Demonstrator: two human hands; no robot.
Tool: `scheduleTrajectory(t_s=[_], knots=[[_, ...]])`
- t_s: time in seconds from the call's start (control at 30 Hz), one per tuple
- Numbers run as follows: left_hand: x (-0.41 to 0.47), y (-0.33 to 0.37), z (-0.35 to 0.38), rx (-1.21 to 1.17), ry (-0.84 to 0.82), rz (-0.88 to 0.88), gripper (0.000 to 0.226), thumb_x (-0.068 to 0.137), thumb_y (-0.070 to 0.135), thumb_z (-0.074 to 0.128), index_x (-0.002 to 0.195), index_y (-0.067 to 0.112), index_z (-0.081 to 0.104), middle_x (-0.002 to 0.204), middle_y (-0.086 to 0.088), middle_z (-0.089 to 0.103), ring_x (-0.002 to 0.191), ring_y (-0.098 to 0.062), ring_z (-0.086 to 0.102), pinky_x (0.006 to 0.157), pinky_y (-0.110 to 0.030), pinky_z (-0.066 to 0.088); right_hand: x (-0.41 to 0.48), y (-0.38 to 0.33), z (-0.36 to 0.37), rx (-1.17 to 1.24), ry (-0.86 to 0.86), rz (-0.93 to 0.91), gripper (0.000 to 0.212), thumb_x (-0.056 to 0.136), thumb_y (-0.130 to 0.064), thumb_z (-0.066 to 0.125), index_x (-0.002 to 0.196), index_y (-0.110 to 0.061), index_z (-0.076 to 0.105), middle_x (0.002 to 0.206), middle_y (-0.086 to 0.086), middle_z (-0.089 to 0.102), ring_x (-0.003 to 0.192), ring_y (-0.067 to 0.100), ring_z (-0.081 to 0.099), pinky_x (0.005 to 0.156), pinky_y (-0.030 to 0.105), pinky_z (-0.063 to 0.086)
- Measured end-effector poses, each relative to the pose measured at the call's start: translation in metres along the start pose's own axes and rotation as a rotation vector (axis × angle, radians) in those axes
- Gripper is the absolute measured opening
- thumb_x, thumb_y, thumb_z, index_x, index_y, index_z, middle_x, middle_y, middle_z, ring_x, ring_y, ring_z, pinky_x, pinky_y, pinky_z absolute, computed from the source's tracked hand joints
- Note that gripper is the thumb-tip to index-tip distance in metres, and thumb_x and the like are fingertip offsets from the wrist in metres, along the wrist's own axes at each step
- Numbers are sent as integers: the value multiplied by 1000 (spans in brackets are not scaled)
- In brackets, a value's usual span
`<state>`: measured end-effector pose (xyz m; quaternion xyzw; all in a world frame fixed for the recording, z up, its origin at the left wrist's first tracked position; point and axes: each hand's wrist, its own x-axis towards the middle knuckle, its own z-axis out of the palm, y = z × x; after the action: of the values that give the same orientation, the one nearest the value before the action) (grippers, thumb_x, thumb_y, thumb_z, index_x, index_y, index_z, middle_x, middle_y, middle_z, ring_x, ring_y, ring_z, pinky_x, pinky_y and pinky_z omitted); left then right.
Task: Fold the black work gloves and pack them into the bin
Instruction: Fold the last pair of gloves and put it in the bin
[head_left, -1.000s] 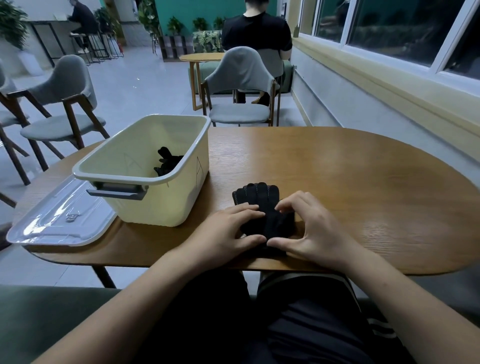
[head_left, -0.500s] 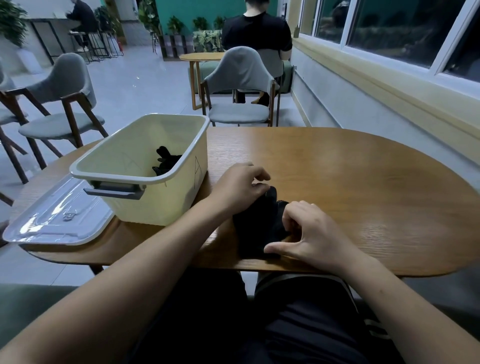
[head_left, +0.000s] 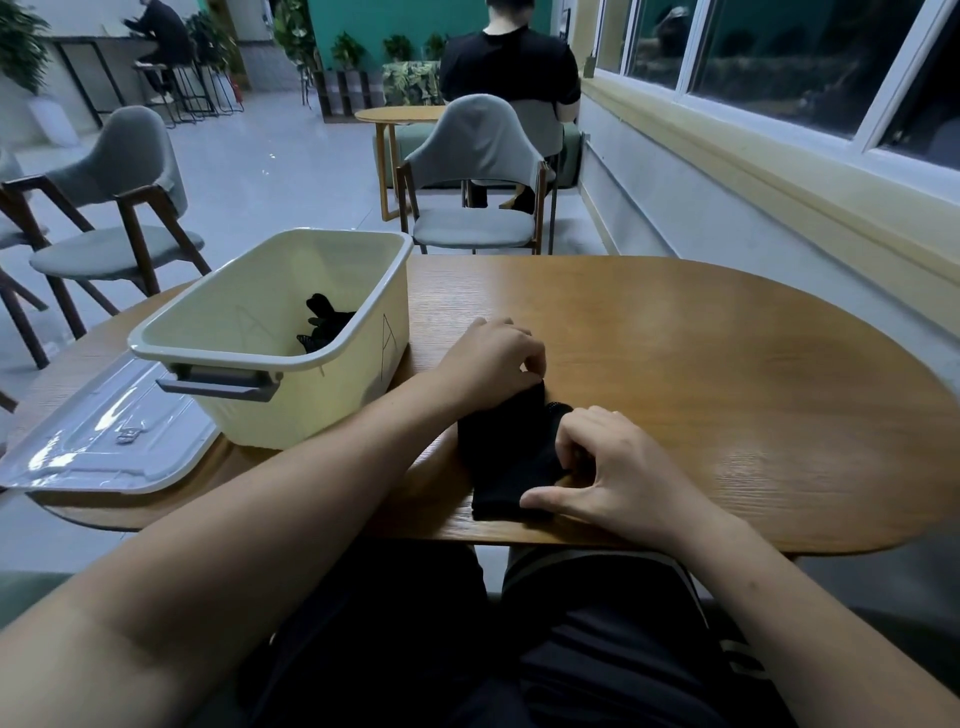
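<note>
- Head view: a pair of black work gloves (head_left: 506, 457) lies on the wooden counter (head_left: 701, 364), close to its near edge and just right of the bin (head_left: 358, 338).
- The left hand (head_left: 493, 358) is at the far end of the gloves. Its fingers are curled, and the fingertips pinch that end and hold it raised off the counter.
- The right hand (head_left: 618, 467) is at the gloves' right side. Its bent fingers are tucked against the fabric edge, and the thumb is stretched out along the near end of the gloves.
- Both forearms are bare, and the left one crosses in front of the bin's near right corner.
- The bin is pale yellow with a grey handle on its near end. It stands on the left part of the counter, with a letter A drawn on its right wall.
- Inside the bin, against the right wall, lie the packed gloves (head_left: 324, 325), dark and bunched; how many there are cannot be told.
- A clear lid (head_left: 104, 441) lies flat to the left of the bin, overhanging the counter's edge.
- Beyond the counter stands a grey chair (head_left: 478, 171), with a second chair (head_left: 119, 208) off to the left.
- A seated person (head_left: 511, 67) in a black shirt faces away at another table.
</note>
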<state>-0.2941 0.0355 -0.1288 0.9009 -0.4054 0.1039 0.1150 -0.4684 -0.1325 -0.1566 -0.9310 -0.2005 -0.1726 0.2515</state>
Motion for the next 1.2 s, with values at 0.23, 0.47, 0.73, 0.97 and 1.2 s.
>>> scheduleTrajectory(t_s=[0.23,0.47,0.73,0.97,1.2], knots=[[1,-13,3,-102,6,-85,6,96,26,71,98,23,76,95,11,71,99,-16,55,89,-37,48,1,0,2,-12,9,-5,62,74,-75,78,77,-23,44,74,-14,47,75,12,44,71,23,33],[9,-3,-1,-151,-55,-128,11,90,21,73,100,23,77,97,6,77,96,-19,68,85,-35,55,0,0,1,-4,16,-18,61,74,-73,78,78,-20,47,75,-12,48,75,11,44,72,20,32],[19,-1,-15,-218,-200,-128,31,87,13,73,115,21,63,97,7,74,90,-13,64,61,-12,38,1,2,2,-7,0,-20,61,75,-75,77,77,-22,47,75,-11,50,75,13,45,72,24,35],[29,2,-23,-239,-294,-148,33,86,10,74,115,21,64,96,7,71,87,-13,65,58,-19,44,1,4,3,-7,1,-31,62,76,-75,78,77,-22,46,75,-12,50,76,14,46,73,27,37],[31,8,-11,-309,-237,-155,26,86,14,72,108,25,64,93,9,73,82,-4,63,61,-11,39,2,6,5,-7,0,-38,61,76,-74,80,76,-24,44,74,-12,49,76,13,45,73,32,39]])
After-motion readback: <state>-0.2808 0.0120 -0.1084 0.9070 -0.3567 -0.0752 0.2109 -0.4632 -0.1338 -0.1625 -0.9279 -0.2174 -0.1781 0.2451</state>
